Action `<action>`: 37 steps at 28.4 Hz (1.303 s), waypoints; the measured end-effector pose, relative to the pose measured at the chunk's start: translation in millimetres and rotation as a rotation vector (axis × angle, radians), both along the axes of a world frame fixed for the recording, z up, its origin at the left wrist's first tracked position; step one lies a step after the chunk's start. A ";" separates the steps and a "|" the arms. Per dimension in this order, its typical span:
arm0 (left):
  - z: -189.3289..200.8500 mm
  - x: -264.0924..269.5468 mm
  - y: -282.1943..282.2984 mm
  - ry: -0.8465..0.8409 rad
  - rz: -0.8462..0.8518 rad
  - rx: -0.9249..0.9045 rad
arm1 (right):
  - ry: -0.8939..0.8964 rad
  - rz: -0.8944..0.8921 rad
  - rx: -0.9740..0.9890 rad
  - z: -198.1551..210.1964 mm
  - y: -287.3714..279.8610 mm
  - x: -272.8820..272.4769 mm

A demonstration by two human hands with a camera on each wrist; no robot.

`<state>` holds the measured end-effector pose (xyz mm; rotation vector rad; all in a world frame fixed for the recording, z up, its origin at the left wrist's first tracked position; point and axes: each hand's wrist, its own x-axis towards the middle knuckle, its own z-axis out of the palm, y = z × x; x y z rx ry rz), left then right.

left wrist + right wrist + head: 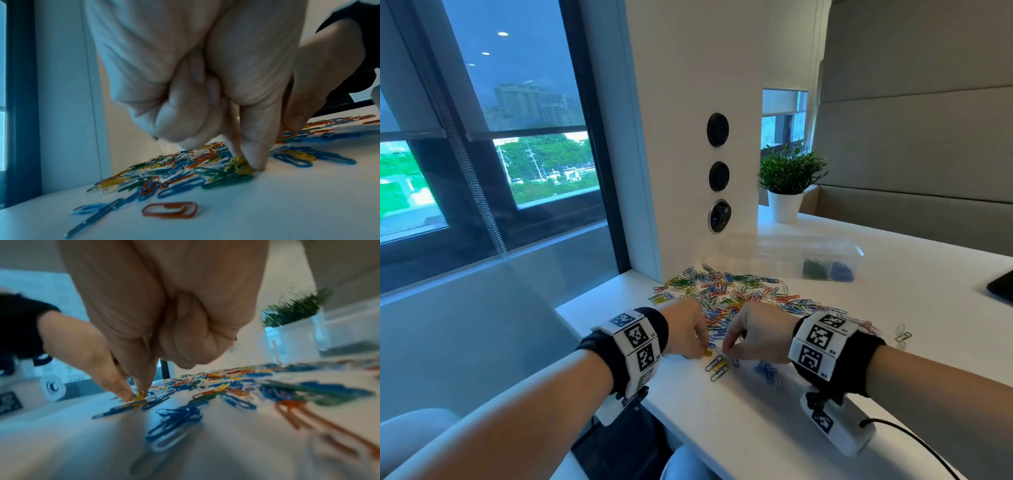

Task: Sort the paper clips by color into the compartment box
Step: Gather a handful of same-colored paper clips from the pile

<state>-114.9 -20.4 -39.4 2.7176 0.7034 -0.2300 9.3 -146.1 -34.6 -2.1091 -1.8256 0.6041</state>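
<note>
A heap of mixed-colour paper clips point(726, 294) lies on the white table point(756, 428). Behind it stands the clear compartment box point(791, 253), with green clips point(815, 269) and blue clips point(842, 271) in its two right cells. At the heap's near edge my left hand point(703, 352) pinches a small bunch of yellow clips point(240, 162) between thumb and forefinger. My right hand point(725, 349) is just beside it with its other fingers curled. Its thumb and forefinger tips meet on a yellow clip point(140, 395) next to my left fingertip point(123, 392).
Loose blue clips point(767, 370) and a yellow one point(719, 366) lie near my hands, and a red clip point(170, 209) lies nearer me. A potted plant point(787, 178) stands at the back. A dark object point(1001, 287) is at the right edge. The table ends close on the left.
</note>
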 end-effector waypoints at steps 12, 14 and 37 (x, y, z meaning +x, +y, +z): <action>-0.7 4.0 -5.9 0.078 -0.077 0.115 | -0.258 0.046 -0.102 -0.8 3.6 4.1; -0.9 7.2 -7.4 0.121 -0.090 0.125 | -0.257 0.090 -0.094 -0.4 3.3 3.1; 5.9 5.1 9.3 -0.018 -0.047 -0.055 | -0.338 0.116 -0.092 0.7 -2.8 4.7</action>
